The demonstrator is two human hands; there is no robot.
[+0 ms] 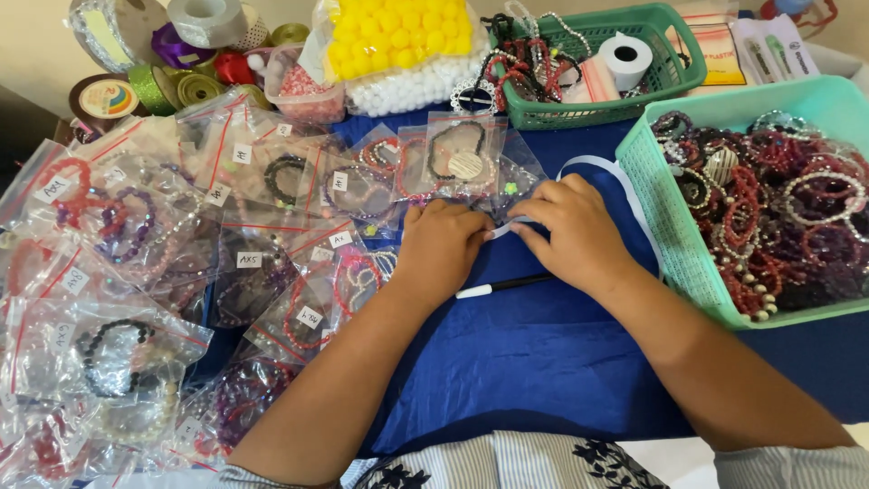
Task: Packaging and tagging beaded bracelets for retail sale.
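Observation:
My left hand (441, 249) and my right hand (568, 231) meet knuckle to knuckle over the blue cloth (534, 362). Between their fingertips they pinch a thin white strip of tape or ribbon (502, 228). The strip runs on as a white loop (597, 166) towards the teal basket. A black pen with a white cap (502, 286) lies on the cloth just below both hands, partly under my right wrist. Clear bags with beaded bracelets (457, 158) lie just beyond my fingers.
Many clear zip bags with bracelets and small white labels (136, 272) cover the left side. A teal basket (674, 244) full of beaded bracelets stands at right. A green basket (588, 113) with a white tape roll (625, 56), ribbon spools (195, 86) and bags of yellow and white balls (407, 45) line the back.

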